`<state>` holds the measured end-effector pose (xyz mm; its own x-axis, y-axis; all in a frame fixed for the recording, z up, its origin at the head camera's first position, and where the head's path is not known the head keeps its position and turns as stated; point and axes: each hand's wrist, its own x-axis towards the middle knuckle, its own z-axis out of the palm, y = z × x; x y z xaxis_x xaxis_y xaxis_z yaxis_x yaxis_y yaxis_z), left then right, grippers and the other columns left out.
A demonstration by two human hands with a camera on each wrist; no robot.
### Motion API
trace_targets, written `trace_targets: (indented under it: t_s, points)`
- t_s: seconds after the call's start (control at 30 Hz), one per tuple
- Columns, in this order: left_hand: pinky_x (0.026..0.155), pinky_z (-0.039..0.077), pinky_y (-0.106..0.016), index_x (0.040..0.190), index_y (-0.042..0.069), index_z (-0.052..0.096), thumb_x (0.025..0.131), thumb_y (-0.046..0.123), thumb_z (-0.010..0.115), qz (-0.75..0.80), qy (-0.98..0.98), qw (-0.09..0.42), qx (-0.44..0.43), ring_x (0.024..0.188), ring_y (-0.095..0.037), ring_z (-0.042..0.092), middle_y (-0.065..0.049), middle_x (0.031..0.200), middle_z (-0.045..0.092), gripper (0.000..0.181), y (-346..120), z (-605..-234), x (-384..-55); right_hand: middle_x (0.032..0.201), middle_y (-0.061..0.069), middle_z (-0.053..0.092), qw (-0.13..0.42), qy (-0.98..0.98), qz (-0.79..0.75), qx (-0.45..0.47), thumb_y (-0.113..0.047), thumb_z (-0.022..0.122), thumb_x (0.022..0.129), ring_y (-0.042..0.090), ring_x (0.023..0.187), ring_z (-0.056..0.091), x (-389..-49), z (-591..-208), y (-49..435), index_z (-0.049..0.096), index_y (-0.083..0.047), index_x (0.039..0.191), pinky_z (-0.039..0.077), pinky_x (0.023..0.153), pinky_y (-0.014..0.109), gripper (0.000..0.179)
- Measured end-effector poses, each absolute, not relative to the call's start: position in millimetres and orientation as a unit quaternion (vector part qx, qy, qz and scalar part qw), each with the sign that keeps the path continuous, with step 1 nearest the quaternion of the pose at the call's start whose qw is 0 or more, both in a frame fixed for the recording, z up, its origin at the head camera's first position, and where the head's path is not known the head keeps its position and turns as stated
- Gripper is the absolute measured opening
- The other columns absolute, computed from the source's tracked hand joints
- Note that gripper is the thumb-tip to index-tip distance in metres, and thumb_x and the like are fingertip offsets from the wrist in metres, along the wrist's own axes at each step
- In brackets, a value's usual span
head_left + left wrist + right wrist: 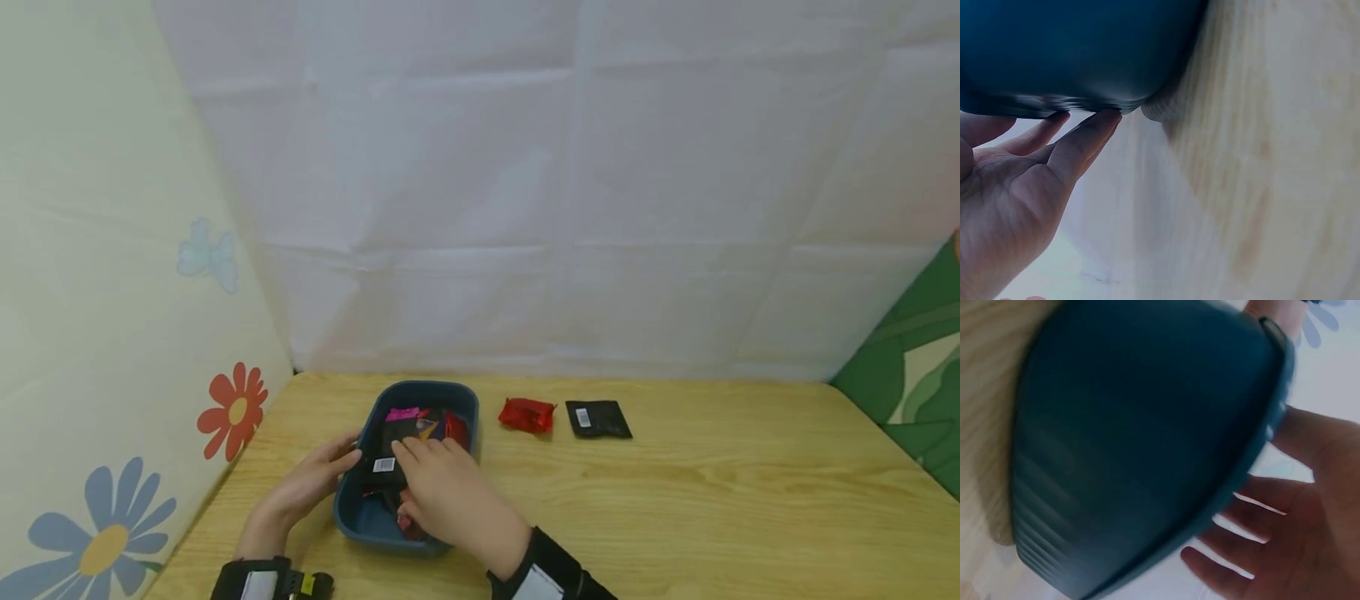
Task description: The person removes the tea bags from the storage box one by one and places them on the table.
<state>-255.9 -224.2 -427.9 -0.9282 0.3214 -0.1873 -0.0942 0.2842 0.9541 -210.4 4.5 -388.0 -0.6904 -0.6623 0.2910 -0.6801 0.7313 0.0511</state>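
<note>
A dark blue plastic bin (pixel 347 510) stands on the table's left part, filled with small packets. My left hand (pixel 313 483) rests at its left side, and in the left wrist view its straight fingers (pixel 1088 140) touch the outer wall. My right hand (pixel 453 492) reaches over the near right rim into the bin. Its fingers lie on the packets beside a black packet with a white label (pixel 372 478). In the right wrist view the fingers (pixel 1235 528) are spread, their tips mostly hidden behind the rim. A pink packet (pixel 402 413) and a red packet (pixel 456 428) show farther back inside.
On the wooden table (pixel 712 500), right of the bin, lie a shiny red packet (pixel 527 415) and a flat black packet (pixel 606 419) with a white label. A white sheet (pixel 562 208) hangs behind the table. A flower-printed panel (pixel 112 333) borders the left side.
</note>
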Motion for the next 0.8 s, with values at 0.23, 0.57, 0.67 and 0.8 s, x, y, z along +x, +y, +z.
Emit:
trace_targets:
  t_s: [0.23,0.57,0.67,0.8]
  points:
    - [0.108,0.024,-0.069,0.147,-0.002,0.024,0.1,0.026,0.041,0.595,0.782,0.173,0.07,0.135,-0.044,0.028,-0.032,0.152,0.024,0.058,-223,-429,-256,0.131,0.012,0.061,0.12,-0.939,-0.001,0.322,-0.042,0.07,0.078,0.022,0.105,0.06,-208,-397,2,0.05,-0.007,0.135,0.054,0.088,0.039,0.07]
    - [0.109,0.027,-0.067,0.148,-0.003,0.018,0.1,0.024,0.04,0.595,0.778,0.182,0.085,0.137,-0.045,0.023,-0.034,0.153,0.017,0.06,-224,-429,-258,0.109,0.01,0.064,0.175,-0.923,0.013,0.342,-0.012,0.076,0.071,0.019,0.083,0.061,-213,-402,1,0.052,-0.004,0.13,0.055,0.07,0.031,0.064]
    - [0.109,0.024,-0.067,0.148,-0.005,0.016,0.1,0.023,0.039,0.597,0.775,0.186,0.091,0.137,-0.045,0.022,-0.034,0.153,0.017,0.06,-226,-430,-258,0.109,0.011,0.063,0.174,-0.924,0.017,0.339,-0.009,0.076,0.071,0.018,0.081,0.061,-213,-401,0,0.053,-0.004,0.13,0.056,0.068,0.029,0.063]
    - [0.11,0.021,-0.068,0.148,-0.006,0.015,0.1,0.023,0.039,0.599,0.772,0.189,0.101,0.137,-0.044,0.02,-0.034,0.154,0.017,0.06,-227,-431,-258,0.11,0.012,0.062,0.174,-0.928,0.04,0.327,-0.006,0.074,0.073,0.015,0.07,0.06,-212,-399,0,0.053,-0.007,0.131,0.055,0.058,0.026,0.062]
